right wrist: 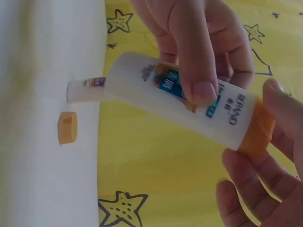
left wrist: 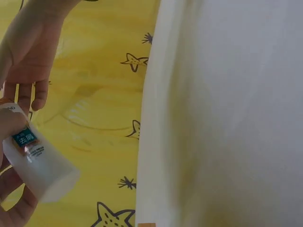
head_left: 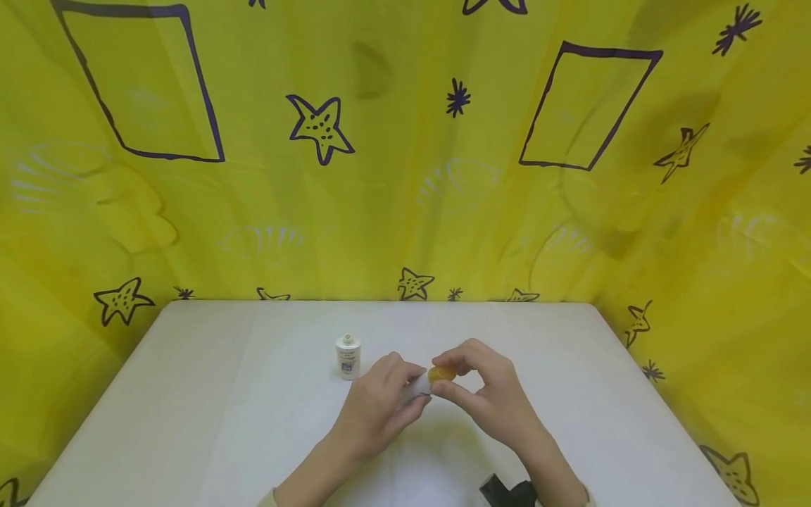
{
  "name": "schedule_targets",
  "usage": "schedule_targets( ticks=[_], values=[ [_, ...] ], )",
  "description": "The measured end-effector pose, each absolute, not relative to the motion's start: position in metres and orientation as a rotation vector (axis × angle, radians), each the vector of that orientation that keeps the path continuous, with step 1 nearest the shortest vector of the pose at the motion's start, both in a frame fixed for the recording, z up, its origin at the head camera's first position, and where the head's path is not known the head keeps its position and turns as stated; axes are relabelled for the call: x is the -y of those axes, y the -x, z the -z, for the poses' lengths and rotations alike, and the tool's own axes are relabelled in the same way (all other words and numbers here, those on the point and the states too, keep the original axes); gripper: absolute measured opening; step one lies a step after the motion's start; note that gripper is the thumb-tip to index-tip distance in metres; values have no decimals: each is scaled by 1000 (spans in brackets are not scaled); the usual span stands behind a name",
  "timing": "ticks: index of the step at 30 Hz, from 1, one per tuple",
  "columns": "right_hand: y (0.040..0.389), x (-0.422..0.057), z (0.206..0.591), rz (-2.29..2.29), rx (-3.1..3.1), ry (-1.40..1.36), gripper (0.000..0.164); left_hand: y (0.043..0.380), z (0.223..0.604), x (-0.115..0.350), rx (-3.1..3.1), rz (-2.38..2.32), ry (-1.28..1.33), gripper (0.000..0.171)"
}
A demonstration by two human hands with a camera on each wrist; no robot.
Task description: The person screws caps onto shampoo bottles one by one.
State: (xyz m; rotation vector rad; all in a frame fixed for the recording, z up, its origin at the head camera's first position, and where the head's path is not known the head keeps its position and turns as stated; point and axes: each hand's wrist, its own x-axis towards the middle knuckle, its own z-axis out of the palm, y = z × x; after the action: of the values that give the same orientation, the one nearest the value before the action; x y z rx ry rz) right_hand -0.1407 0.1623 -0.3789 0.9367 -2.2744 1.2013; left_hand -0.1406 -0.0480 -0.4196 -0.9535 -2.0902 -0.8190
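Observation:
A small white bottle (right wrist: 175,101) with a teal and orange label lies slanted in my left hand (head_left: 380,401), the thumb pressed along its side. My right hand (head_left: 488,394) pinches the orange cap (right wrist: 257,127) at its end, thumb on one side and fingers on the other. In the left wrist view the white bottle (left wrist: 45,163) shows its base, while its cap is mostly cut off at the left edge. Beyond my left hand a second white bottle (head_left: 348,357) stands upright on the table, its narrow neck bare.
A loose orange cap (right wrist: 67,127) rests on the white table (head_left: 253,422) near the standing bottle. Dark gear (head_left: 507,491) shows beside my right wrist at the bottom edge. A yellow curtain (head_left: 393,141) with drawn stars hangs round the table's back and sides.

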Motion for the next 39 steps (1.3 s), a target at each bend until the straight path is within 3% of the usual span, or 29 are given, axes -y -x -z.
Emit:
schedule_targets(
  ticks=[6,21,30,36,39],
  values=[
    [141,-164,377,-1203,2190,-1082,29,141,418,50,2122,944,1008,31],
    [133,-160,374,-1106,2145,-946,32,140,415,41,1903,654,885,41],
    [146,-170,380,-1347,2327,-891,45,139,421,44,2141,1440,739,36],
    [153,-169,387,-1466,2582,-724,42,148,417,33,2178,2011,409,40],
    [157,-169,393,-1484,2609,-676,41,155,417,25,2167,2140,364,40]
  ],
)
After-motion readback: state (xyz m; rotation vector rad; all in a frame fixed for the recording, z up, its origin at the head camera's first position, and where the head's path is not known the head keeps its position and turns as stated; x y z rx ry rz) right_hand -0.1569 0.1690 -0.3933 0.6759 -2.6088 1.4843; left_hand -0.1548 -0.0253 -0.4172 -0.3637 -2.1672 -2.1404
